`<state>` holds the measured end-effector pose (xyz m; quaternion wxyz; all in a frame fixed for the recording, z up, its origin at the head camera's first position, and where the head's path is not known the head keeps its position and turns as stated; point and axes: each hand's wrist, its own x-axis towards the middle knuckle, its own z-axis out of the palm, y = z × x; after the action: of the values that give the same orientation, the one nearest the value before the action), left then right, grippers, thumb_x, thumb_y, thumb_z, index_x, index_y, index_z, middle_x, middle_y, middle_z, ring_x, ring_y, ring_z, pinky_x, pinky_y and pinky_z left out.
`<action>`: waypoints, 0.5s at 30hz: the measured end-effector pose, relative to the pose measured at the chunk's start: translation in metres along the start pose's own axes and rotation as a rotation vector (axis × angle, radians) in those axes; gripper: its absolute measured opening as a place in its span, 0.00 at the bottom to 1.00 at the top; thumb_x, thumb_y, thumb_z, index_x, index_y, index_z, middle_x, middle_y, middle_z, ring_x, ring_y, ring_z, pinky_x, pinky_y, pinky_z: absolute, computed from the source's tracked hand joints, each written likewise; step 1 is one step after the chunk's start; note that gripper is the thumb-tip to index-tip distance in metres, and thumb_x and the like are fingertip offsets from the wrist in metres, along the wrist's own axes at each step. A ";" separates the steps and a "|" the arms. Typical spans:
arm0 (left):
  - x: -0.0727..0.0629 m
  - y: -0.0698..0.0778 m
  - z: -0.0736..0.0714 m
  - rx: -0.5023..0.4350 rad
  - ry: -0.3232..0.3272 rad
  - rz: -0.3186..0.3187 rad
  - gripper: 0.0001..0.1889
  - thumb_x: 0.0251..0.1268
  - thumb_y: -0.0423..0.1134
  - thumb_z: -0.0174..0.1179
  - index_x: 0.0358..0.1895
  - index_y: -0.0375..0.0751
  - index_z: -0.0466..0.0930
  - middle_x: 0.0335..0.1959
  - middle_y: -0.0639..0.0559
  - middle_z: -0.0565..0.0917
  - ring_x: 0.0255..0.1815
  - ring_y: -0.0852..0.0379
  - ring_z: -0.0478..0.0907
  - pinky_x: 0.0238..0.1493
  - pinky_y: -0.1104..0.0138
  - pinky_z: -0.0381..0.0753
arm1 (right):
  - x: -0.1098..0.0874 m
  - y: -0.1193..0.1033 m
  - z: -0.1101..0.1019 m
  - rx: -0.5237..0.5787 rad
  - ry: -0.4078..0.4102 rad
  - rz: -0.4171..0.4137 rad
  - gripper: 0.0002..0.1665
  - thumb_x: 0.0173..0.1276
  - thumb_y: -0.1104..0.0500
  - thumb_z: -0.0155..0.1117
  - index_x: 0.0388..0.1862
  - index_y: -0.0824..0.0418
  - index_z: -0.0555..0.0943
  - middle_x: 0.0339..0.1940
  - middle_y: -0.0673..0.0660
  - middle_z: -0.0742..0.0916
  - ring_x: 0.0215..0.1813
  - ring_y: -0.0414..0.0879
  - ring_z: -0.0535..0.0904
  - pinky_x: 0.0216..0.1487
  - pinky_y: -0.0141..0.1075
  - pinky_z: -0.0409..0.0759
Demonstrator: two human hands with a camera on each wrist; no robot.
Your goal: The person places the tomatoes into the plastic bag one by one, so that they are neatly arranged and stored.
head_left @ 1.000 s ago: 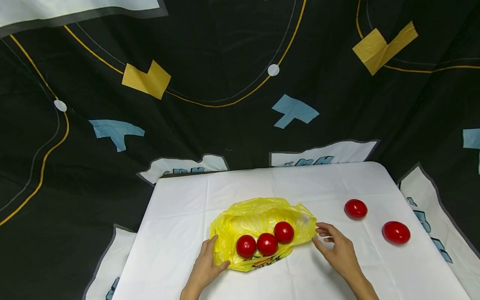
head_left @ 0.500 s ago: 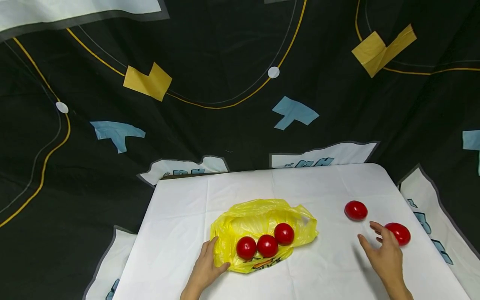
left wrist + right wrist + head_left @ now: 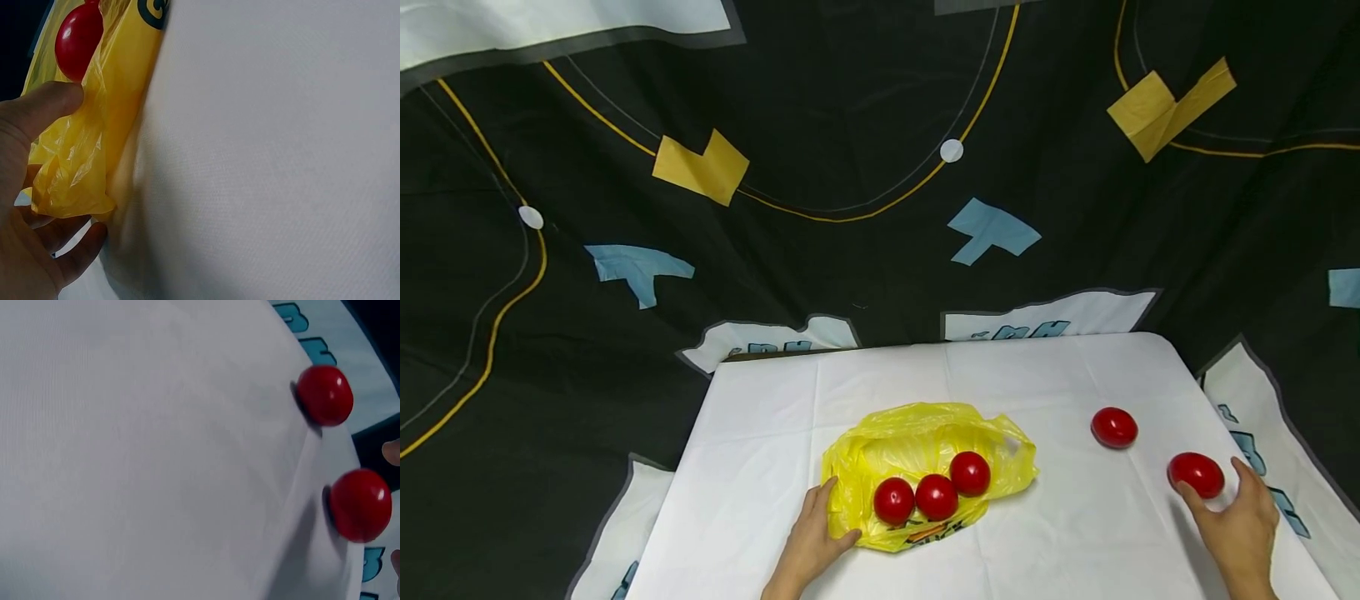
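Though earlier near bag (image 3: 910, 421), right grip (image 3: 1238, 527) beside rightmost red ball (image 3: 1198, 474).

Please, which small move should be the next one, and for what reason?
Probably the right grip should close gently on the nearer loose red ball: its fingers are spread about it, with gaps in the right wrist view, while the left grip holds the yellow bag containing three similar balls.
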<state>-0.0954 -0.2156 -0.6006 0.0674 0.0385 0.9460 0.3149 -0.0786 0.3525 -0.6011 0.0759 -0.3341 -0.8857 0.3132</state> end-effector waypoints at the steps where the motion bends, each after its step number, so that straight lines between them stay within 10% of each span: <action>1: 0.000 0.000 0.000 0.000 0.000 0.002 0.50 0.45 0.51 0.74 0.70 0.38 0.56 0.61 0.40 0.66 0.61 0.38 0.68 0.60 0.46 0.71 | 0.001 0.002 0.000 -0.013 -0.012 0.008 0.55 0.63 0.48 0.66 0.74 0.69 0.44 0.73 0.74 0.50 0.72 0.70 0.43 0.64 0.68 0.53; 15: -0.002 0.002 -0.001 0.000 0.009 0.010 0.50 0.45 0.51 0.74 0.70 0.38 0.57 0.60 0.40 0.66 0.60 0.38 0.69 0.59 0.46 0.71 | 0.008 0.008 -0.001 -0.018 -0.120 0.090 0.57 0.63 0.48 0.66 0.74 0.69 0.41 0.65 0.78 0.58 0.64 0.71 0.56 0.60 0.65 0.63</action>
<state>-0.0938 -0.2142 -0.5984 0.0616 0.0420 0.9461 0.3153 -0.0803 0.3628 -0.6056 0.0055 -0.3550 -0.8755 0.3277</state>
